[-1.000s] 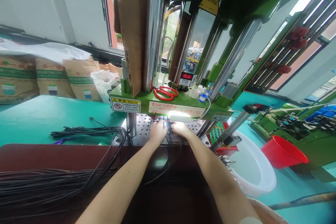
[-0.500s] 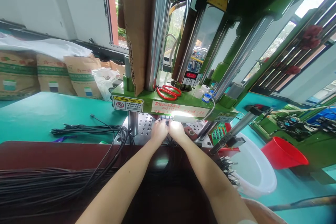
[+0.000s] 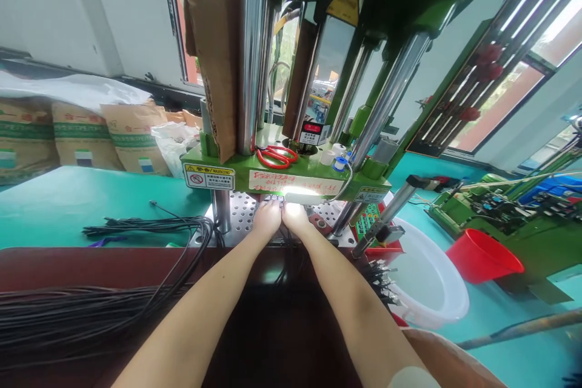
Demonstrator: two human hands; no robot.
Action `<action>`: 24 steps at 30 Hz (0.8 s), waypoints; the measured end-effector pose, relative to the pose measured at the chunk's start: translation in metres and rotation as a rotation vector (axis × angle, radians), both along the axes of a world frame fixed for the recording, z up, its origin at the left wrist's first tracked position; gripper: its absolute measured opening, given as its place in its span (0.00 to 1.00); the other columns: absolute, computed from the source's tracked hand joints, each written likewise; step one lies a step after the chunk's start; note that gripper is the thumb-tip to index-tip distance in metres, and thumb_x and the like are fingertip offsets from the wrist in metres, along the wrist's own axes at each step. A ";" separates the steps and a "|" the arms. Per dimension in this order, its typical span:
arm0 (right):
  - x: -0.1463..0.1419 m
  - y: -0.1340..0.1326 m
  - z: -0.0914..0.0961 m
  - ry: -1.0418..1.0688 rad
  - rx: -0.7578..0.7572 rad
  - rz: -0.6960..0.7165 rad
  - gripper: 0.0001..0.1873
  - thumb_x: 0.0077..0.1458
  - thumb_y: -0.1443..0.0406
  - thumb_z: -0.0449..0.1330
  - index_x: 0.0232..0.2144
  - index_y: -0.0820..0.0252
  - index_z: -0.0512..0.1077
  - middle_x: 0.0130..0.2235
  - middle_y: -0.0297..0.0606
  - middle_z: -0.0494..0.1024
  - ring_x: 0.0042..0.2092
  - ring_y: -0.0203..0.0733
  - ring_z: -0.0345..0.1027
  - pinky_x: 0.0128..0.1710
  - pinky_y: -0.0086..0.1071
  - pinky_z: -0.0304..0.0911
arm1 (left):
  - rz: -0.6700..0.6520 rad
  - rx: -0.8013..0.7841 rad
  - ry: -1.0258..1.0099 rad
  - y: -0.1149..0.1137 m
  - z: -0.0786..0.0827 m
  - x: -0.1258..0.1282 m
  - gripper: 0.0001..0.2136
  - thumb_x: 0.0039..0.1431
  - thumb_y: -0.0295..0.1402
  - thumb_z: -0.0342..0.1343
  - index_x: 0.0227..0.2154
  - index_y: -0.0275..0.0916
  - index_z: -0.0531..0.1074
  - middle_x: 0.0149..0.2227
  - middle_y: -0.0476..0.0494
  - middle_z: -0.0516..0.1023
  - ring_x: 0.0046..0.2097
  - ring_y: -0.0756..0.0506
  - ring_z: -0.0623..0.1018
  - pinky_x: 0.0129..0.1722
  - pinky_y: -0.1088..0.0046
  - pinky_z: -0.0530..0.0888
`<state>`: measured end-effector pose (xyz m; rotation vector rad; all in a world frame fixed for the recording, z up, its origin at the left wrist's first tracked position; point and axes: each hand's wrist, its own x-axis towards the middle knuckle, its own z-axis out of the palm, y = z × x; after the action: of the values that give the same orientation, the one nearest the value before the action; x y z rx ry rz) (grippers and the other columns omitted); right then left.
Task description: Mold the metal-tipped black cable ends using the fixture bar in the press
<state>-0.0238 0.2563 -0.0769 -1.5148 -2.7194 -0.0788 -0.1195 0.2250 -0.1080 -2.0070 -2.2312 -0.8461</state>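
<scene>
My left hand and my right hand are side by side under the green crossbeam of a press, over its perforated metal plate. Both hands have curled fingers, and the fingertips are hidden at the mould area, so what they grip cannot be made out. Thin black cables hang down below the hands. A bright lamp shines just above my right hand. On the crossbeam lie red-handled scissors.
Bundled black cables lie on the dark red table at left, more cables beside the press. A green control panel, white tub and red bucket are at right. Paper sacks stand behind left.
The camera view has turned slightly, so the press appears further left and more upright. Both hands stay together at the mould area under the crossbeam.
</scene>
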 end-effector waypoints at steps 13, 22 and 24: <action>0.070 0.012 -0.010 0.152 0.106 0.395 0.23 0.59 0.57 0.46 0.54 0.60 0.58 0.49 0.44 0.70 0.50 0.45 0.60 0.52 0.39 0.51 | -0.411 0.037 0.243 -0.005 0.001 -0.022 0.21 0.59 0.45 0.38 0.47 0.38 0.66 0.47 0.39 0.72 0.52 0.42 0.67 0.54 0.61 0.58; 0.051 0.029 -0.015 0.123 0.057 0.294 0.21 0.59 0.56 0.44 0.47 0.61 0.66 0.46 0.46 0.72 0.45 0.48 0.65 0.45 0.39 0.56 | -0.311 -0.042 0.235 0.004 0.004 -0.014 0.23 0.59 0.46 0.35 0.39 0.35 0.69 0.44 0.36 0.73 0.49 0.40 0.69 0.52 0.61 0.59; 0.051 0.030 -0.014 0.119 0.060 0.283 0.21 0.59 0.56 0.44 0.45 0.61 0.68 0.45 0.46 0.73 0.44 0.48 0.65 0.44 0.38 0.57 | -0.294 -0.048 0.226 0.005 0.005 -0.013 0.23 0.59 0.46 0.36 0.40 0.36 0.69 0.45 0.36 0.73 0.49 0.40 0.68 0.52 0.60 0.59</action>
<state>0.0267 0.2860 -0.0906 -1.0699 -2.7743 -0.0603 -0.1322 0.2297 -0.1032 -2.3569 -1.8846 -0.5492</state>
